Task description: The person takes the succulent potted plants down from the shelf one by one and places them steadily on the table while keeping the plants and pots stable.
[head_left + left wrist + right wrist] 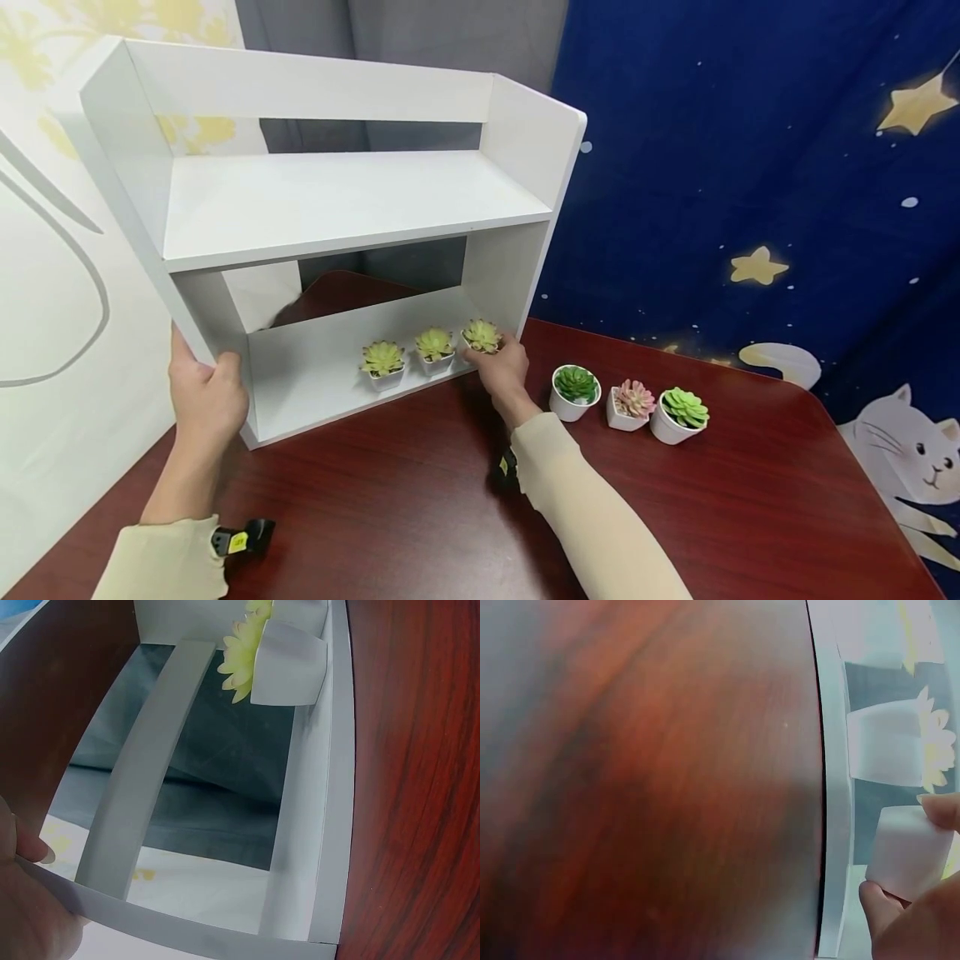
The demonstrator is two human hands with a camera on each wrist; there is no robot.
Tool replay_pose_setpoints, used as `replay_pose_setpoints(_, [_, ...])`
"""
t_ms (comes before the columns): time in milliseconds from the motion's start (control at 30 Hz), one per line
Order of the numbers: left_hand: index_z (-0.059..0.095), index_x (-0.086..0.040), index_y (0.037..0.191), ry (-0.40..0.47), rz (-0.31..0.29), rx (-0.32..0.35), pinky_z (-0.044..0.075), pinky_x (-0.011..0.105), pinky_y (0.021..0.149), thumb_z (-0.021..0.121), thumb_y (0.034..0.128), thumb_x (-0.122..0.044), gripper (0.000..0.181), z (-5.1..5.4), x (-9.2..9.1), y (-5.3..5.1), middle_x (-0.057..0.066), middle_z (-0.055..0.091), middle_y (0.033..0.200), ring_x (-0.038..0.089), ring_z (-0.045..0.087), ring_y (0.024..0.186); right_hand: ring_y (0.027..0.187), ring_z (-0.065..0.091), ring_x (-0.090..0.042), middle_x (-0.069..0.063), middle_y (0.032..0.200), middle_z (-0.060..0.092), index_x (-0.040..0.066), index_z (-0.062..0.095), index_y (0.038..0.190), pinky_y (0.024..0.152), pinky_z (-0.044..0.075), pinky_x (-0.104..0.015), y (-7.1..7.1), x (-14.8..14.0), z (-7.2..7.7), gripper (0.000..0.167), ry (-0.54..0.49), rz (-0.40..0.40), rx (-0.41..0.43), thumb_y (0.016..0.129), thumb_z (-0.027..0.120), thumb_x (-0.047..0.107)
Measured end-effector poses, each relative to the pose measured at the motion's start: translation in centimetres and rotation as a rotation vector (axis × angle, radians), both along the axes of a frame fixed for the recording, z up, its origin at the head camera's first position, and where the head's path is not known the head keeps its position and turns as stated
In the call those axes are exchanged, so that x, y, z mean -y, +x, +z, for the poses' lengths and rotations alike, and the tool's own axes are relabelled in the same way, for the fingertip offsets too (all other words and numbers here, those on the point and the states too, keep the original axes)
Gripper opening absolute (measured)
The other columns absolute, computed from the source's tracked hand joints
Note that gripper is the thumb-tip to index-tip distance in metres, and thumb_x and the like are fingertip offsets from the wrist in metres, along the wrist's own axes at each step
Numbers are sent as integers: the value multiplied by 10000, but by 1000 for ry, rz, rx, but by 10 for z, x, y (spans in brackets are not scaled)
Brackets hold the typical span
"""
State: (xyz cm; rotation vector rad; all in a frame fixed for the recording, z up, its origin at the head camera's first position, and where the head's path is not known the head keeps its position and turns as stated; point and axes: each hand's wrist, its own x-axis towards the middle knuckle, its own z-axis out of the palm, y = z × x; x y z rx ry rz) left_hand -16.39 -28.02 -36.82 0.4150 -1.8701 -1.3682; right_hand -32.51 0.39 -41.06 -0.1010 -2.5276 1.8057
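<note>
So, a potted succulent (481,334) sits pinched inside the right hand (502,367), while the left hand (207,400) grips the shelf (330,200).

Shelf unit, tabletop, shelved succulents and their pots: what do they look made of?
White shelf unit: probably painted or laminated board, satin; flat panels, crisp edges, no visible grain.
Tabletop: wood or wood-look laminate, semi-gloss; dark grain streaks, soft glare.
Yellow-green succulents: likely matte plastic; near-identical rosettes, though real plants possible.
White pots: plastic or ceramic, smooth; plain, even-toned sides.
</note>
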Motion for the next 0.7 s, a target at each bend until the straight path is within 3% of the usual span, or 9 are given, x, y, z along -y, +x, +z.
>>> replay_pose_setpoints(233, [302,-370,1553,15,22,21,262,491,1197,337,923,-20,721,0,0,-1,104,433,1498,238,392,1399,1124,609,-259,-145,1219,684,15,619,1315,1008,490,-424,16,-5,6,633,17,48,-24,755,849,200])
replay_pose_setpoints(500, [297,-379,1552,19,33,36,259,508,1203,338,927,-27,719,1,0,-1,103,435,1502,255,393,1408,933,626,-211,-103,1017,734,44,690,1145,851,510,-357,33,-18,12,478,165,90,-158,740,856,237])
replay_pose_setpoints(600, [286,-378,1557,11,29,37,245,553,1209,337,929,-23,724,0,0,-1,119,426,1511,293,384,1427,886,614,-189,-83,974,743,56,700,1120,802,493,-329,40,-25,14,466,216,115,-189,740,860,272])
replay_pose_setpoints(700, [294,-371,1555,5,34,35,249,524,1210,340,928,-23,719,0,0,-2,122,431,1505,283,388,1420,859,601,-159,-51,952,749,77,711,1120,778,481,-301,47,-32,14,465,233,142,-204,737,860,296])
